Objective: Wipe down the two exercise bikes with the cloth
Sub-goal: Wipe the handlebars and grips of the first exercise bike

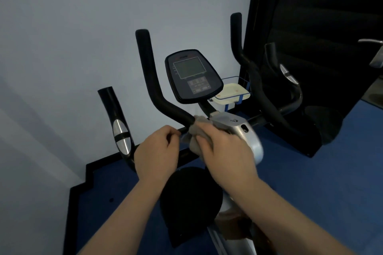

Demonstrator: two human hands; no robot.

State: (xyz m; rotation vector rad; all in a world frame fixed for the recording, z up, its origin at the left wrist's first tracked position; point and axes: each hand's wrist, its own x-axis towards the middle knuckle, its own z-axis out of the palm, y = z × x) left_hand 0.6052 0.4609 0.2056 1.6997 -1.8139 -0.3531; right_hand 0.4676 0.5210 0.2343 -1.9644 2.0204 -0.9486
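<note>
While the left hand grips the handlebar, the right hand clutches the cloth beside it.

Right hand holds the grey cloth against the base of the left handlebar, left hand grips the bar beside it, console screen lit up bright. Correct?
Not quite. The head view shows the console screen dark, not lit. The rest holds: the right hand holds the grey cloth against the base of the left handlebar, and the left hand grips the bar beside it.
</note>
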